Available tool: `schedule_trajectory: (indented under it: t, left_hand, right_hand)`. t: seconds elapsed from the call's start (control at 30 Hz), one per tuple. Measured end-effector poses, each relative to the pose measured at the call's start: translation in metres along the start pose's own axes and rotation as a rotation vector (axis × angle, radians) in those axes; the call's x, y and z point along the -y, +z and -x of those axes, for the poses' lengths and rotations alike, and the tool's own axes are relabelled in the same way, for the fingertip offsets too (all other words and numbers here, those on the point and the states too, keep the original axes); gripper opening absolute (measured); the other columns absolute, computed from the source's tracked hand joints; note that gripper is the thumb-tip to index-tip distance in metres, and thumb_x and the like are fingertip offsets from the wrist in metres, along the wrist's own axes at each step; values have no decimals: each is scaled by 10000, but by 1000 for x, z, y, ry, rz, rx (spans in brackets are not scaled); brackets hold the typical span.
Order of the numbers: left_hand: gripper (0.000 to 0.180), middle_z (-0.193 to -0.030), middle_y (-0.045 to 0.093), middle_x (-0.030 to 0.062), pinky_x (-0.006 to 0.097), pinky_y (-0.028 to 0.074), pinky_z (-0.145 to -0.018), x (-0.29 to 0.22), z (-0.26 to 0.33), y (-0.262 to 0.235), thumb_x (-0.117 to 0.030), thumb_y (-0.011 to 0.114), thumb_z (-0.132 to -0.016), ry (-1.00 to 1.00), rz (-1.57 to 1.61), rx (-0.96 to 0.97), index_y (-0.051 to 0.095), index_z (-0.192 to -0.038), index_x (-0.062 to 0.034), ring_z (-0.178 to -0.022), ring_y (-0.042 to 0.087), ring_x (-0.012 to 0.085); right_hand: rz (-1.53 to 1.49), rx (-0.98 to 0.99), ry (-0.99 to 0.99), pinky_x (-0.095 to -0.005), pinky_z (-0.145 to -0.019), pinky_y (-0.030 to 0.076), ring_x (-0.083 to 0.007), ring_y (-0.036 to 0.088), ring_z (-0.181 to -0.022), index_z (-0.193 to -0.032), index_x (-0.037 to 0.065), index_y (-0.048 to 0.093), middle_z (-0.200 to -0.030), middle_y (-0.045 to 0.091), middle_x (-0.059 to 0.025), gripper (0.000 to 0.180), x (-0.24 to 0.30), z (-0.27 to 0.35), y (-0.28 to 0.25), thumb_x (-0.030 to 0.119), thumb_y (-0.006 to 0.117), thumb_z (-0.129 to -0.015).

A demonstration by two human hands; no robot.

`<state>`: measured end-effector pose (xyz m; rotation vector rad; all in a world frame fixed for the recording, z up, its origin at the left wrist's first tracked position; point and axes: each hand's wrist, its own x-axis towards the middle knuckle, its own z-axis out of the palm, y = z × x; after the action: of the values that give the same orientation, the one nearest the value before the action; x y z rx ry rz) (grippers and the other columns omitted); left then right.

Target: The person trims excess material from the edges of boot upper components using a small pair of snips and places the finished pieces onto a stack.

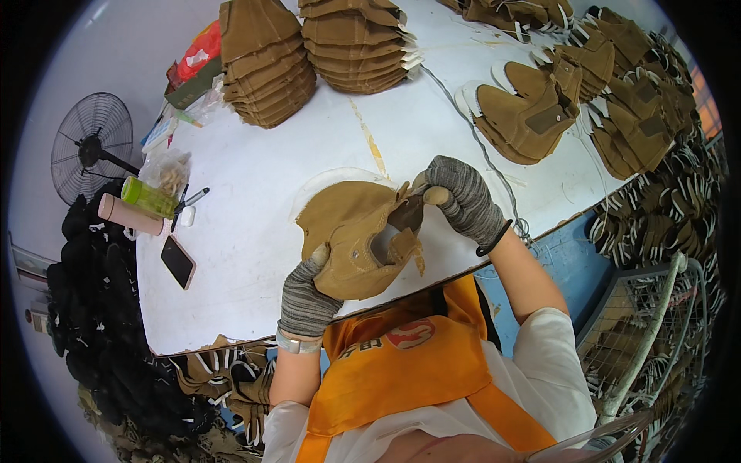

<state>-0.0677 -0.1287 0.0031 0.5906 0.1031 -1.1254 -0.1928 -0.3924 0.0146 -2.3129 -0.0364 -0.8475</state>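
A tan suede shoe upper with a pale lining edge is held over the front part of the white table. My left hand, in a grey knitted glove with bare thumb tip, grips its near left side, thumb on top and fingers underneath. At the far right edge of the opening, my right hand, gloved the same way, pinches the upper between thumb and forefinger. The opening faces right and shows a greyish inside. A small ragged strip hangs from the upper's right side.
Stacked tan uppers stand at the back; more uppers lie at the right. A grey cable crosses the white table. Left are a phone, a pink bottle, a green cup and a fan. A wire cart stands right.
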Motion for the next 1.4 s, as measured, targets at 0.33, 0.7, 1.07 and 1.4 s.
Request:
schedule_trajectory:
  t: [0.33, 0.7, 1.07, 1.4]
  left_hand:
    - [500, -1318, 515, 186, 466, 420, -1042, 5, -5, 6, -149, 579, -914, -31, -8, 11, 399, -1354, 6, -1208, 510, 315]
    - [482, -1275, 544, 191, 448, 437, -1028, 6, -2, 13, -148, 598, -908, -28, -18, 30, 425, -1327, 17, -1178, 534, 307]
    - [491, -1278, 541, 172, 442, 434, -1028, 5, -9, 15, -174, 606, -916, 59, -46, 27, 421, -1333, 7, -1178, 532, 292]
    - [544, -1305, 518, 137, 404, 421, -1033, 8, -4, 25, -164, 625, -904, 197, -197, 86, 391, -1366, 2, -1189, 519, 267]
  right_hand:
    - [273, 152, -21, -388, -732, 463, -288, 570, -793, -993, 101, 670, -808, 593, -87, 327, 17, -12, -18, 335, 685, -765]
    - [220, 129, -8, -392, -717, 491, -302, 579, -772, -952, 72, 654, -785, 576, -107, 267, 7, -7, -11, 314, 620, -846]
    - [-798, -512, 462, -210, -570, 324, -57, 361, -614, -1061, 4, 565, -699, 414, 45, 446, 10, 6, 11, 435, 533, -952]
    - [-360, -366, 349, -216, -645, 412, -63, 435, -663, -912, 53, 606, -809, 561, 27, 142, 36, -6, 20, 104, 706, -826]
